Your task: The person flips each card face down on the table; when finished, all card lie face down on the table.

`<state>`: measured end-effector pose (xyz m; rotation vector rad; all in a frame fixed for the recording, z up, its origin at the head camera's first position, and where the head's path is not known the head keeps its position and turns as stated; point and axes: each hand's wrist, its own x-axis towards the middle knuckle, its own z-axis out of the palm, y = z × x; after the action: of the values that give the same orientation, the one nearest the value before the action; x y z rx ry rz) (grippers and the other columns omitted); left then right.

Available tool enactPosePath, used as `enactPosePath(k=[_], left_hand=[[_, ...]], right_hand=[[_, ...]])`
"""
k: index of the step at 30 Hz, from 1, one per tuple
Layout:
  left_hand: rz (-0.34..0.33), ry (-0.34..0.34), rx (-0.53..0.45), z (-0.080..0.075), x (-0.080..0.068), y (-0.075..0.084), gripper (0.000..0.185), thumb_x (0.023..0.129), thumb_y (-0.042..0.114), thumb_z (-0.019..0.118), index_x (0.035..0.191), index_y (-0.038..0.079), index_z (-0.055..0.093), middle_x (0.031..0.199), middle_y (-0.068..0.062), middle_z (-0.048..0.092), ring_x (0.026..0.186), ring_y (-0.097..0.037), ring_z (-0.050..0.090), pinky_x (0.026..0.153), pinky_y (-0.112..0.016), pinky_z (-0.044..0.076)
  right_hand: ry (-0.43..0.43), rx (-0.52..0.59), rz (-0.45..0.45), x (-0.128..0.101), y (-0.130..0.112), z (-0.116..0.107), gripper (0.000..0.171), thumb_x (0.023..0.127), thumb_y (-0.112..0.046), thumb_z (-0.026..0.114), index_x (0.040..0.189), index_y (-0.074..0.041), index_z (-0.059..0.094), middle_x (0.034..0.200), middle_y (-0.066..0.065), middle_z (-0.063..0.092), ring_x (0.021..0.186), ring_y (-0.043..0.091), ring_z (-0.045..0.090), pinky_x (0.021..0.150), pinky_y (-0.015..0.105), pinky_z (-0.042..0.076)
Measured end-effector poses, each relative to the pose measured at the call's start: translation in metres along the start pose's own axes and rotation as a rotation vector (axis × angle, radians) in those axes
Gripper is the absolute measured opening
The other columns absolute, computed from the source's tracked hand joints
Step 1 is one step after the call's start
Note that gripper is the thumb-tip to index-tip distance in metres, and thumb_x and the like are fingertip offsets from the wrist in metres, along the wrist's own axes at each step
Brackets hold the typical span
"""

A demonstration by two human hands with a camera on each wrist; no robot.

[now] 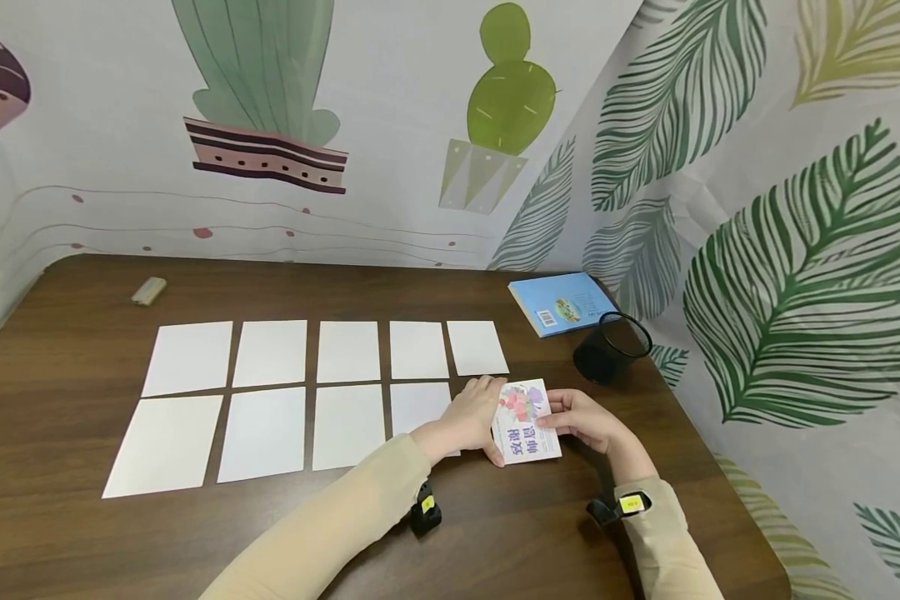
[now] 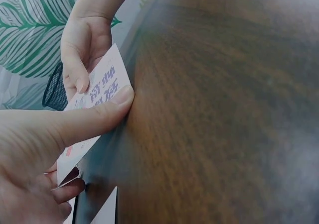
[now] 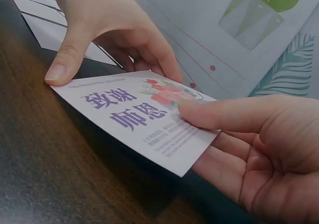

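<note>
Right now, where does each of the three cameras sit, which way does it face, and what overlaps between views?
Head: above the table, looking forward and down; shows both sleeves, left hand, right hand, printed card, white cards.
Left wrist: low beside the left hand, facing across the table toward the right hand; own thumb in front.
Right wrist: low behind the right hand, facing the left hand.
Shared: all show the printed card, held by both hands.

Head view from up high, looking forward and down across the whole bench (image 1: 75, 392) toward the curtain corner. Left wrist view right up close, skimming low along the wood; right wrist view just as tight from the opposite side. Shared by all three: printed card (image 1: 526, 422) between both hands.
</note>
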<state>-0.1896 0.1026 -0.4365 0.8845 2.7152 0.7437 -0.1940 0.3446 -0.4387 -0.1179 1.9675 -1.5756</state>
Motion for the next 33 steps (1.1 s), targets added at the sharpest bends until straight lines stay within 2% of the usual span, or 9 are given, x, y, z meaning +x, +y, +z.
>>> enactPosePath(k=[5,9,12,15,17,20,24,28,33], left_hand=[[-0.017,0.0,-0.033,0.0,0.0,-0.002,0.131,0.048,0.041,0.097,0.151,0.0,0.028,0.148,-0.013,0.041,0.132,-0.027,0.041,0.114,-0.034,0.036],[-0.001,0.033,-0.081,-0.004,-0.002,-0.006,0.133,0.052,0.04,0.097,0.153,0.0,0.021,0.155,-0.017,0.032,0.141,-0.032,0.033,0.117,-0.039,0.032],[0.024,0.106,-0.123,-0.012,-0.004,-0.008,0.131,0.054,0.038,0.097,0.153,0.0,0.021,0.158,-0.019,0.025,0.145,-0.035,0.026,0.12,-0.042,0.027],[0.027,0.213,-0.201,-0.022,-0.007,-0.007,0.116,0.062,0.032,0.094,0.152,0.001,0.027,0.158,-0.018,0.026,0.146,-0.036,0.024,0.12,-0.044,0.027],[0.01,0.288,-0.273,-0.026,-0.009,-0.005,0.099,0.071,0.027,0.089,0.149,0.003,0.034,0.155,-0.016,0.034,0.144,-0.035,0.03,0.117,-0.046,0.031],[-0.011,0.379,-0.38,-0.031,-0.012,0.001,0.07,0.081,0.023,0.081,0.141,0.005,0.049,0.141,-0.012,0.055,0.13,-0.029,0.051,0.107,-0.043,0.044],[0.0,0.437,-0.475,-0.033,-0.014,0.007,0.043,0.089,0.027,0.073,0.125,0.004,0.065,0.116,-0.011,0.072,0.102,-0.023,0.07,0.087,-0.034,0.057],[0.006,0.473,-0.516,-0.036,-0.012,0.01,0.043,0.09,0.033,0.071,0.118,0.001,0.07,0.114,-0.013,0.072,0.096,-0.022,0.072,0.08,-0.028,0.059],[-0.019,0.511,-0.515,-0.041,-0.01,0.011,0.043,0.091,0.033,0.07,0.117,-0.001,0.07,0.111,-0.015,0.072,0.096,-0.023,0.072,0.078,-0.029,0.059]], right_hand=[[-0.015,0.002,-0.023,0.0,-0.005,0.002,0.037,0.092,0.002,0.062,0.125,0.015,0.051,0.099,-0.004,0.074,0.087,0.012,0.071,0.079,0.028,0.059],[0.029,-0.008,-0.039,0.002,-0.012,0.003,0.038,0.092,0.001,0.061,0.125,0.017,0.05,0.098,-0.005,0.073,0.087,0.011,0.07,0.079,0.027,0.059],[0.101,-0.012,-0.056,0.005,-0.017,0.006,0.043,0.092,0.0,0.061,0.127,0.02,0.046,0.097,-0.005,0.072,0.086,0.009,0.07,0.078,0.025,0.059],[0.187,-0.007,-0.091,0.009,-0.023,0.012,0.046,0.092,0.0,0.061,0.13,0.02,0.043,0.098,-0.005,0.072,0.086,0.008,0.07,0.077,0.024,0.059],[0.236,-0.006,-0.13,0.012,-0.028,0.017,0.047,0.092,0.0,0.061,0.131,0.02,0.043,0.099,-0.004,0.072,0.085,0.008,0.07,0.077,0.023,0.059],[0.296,-0.006,-0.193,0.017,-0.035,0.027,0.047,0.092,0.0,0.061,0.13,0.02,0.044,0.1,-0.003,0.073,0.085,0.007,0.07,0.076,0.023,0.058],[0.352,0.014,-0.253,0.023,-0.042,0.039,0.045,0.091,0.003,0.06,0.13,0.02,0.046,0.098,-0.007,0.073,0.082,0.005,0.069,0.075,0.021,0.058],[0.361,0.038,-0.308,0.026,-0.047,0.048,0.045,0.089,0.007,0.058,0.129,0.023,0.044,0.094,-0.01,0.073,0.081,0.004,0.068,0.074,0.02,0.057],[0.34,0.03,-0.355,0.028,-0.052,0.055,0.045,0.088,0.008,0.061,0.126,0.025,0.045,0.09,-0.013,0.073,0.084,0.005,0.069,0.076,0.019,0.056]])
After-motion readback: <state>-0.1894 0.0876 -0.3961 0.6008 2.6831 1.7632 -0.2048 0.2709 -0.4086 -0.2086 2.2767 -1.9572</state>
